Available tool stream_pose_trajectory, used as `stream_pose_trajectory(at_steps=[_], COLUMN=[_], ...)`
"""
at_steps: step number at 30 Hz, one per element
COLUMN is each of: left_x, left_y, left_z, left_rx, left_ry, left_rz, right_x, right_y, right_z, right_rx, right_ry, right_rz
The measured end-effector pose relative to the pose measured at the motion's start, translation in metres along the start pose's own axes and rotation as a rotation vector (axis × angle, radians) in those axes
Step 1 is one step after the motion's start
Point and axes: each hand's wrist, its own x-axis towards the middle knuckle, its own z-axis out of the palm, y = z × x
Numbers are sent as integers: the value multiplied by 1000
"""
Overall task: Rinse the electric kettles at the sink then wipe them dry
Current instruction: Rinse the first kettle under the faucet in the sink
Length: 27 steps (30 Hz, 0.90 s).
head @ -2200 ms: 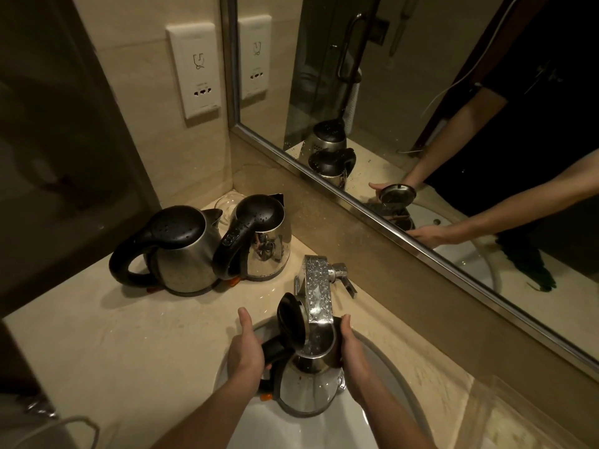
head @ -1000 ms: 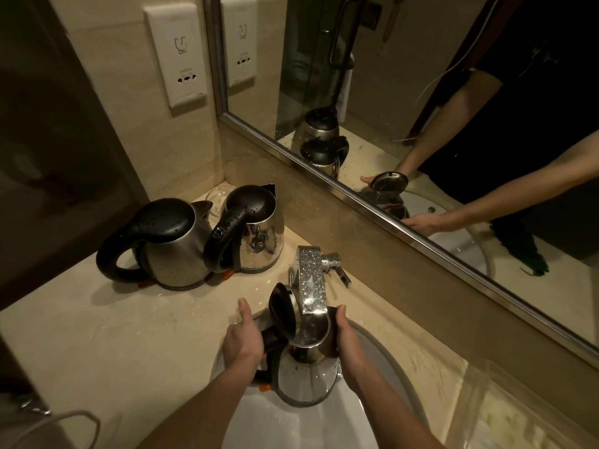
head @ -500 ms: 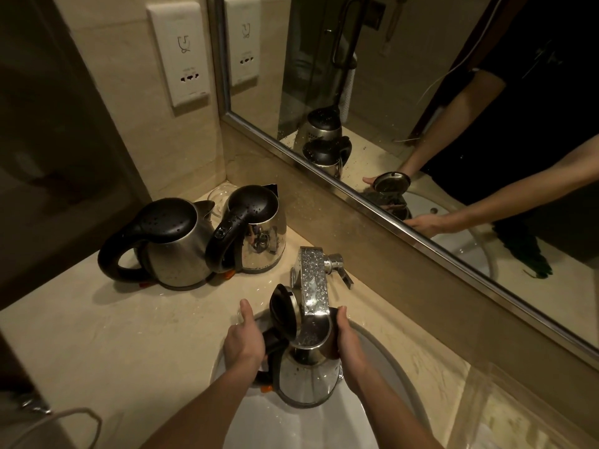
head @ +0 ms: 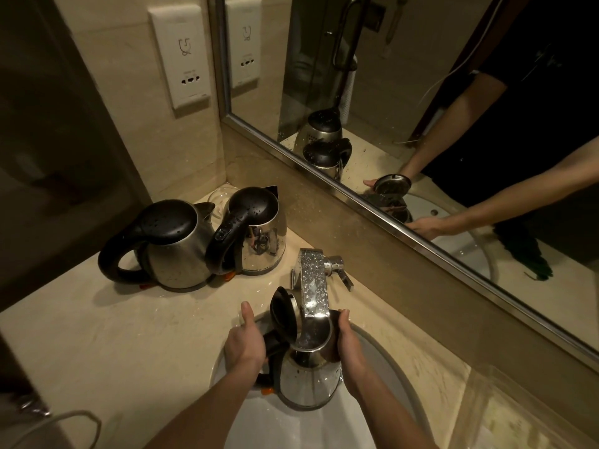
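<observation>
The left hand's fingers are wrapped round the black handle (head: pixel 270 346) of the open kettle (head: pixel 308 380), mostly hidden under the palm, with the thumb lifted straight and pointing toward the faucet (head: pixel 312 286). The right hand's fingers (head: pixel 343 320) curl over the steel wall by the rim, cupping the far side of the body. So the left hand (head: pixel 244 346) bears the weight and the right hand (head: pixel 348 348) steadies it.

The kettle hangs upright directly under the faucet's spout, over the white sink (head: pixel 291 426). Its hinged lid (head: pixel 283 314) stands open just left of the spout. Something glints in the kettle's mouth below the spout, but I cannot tell whether water is running.

Left of the faucet and further back, a rounded kettle (head: pixel 175 251) and a taller kettle (head: pixel 262 241) stand touching on the countertop (head: pixel 129 335). Both have their lids down and droplets on their black tops. The faucet's lever (head: pixel 340 270) juts out on its right side, and the mirror (head: pixel 421 92) runs behind it.

The step in hand looks like the rinse of this third kettle, either filling or about to fill. The droplets suggest the other two have been rinsed but not yet wiped. Next comes a swirl, then a tip away from the faucet to pour into the basin. That calls for a firm hold on the handle, and the open lid must clear the spout. No drying cloth is in sight.
</observation>
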Motion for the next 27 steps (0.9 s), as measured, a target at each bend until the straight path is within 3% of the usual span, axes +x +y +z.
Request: stream_pose_trajectory(at_steps=[27], left_x=[-5], left_y=[4], left_z=[-5], left_rx=[-18], left_ry=[-22], left_rz=[9], right_x=[-12], right_y=[-2], right_z=[11], right_rx=[-36], right_ry=[-3], right_rz=[-94])
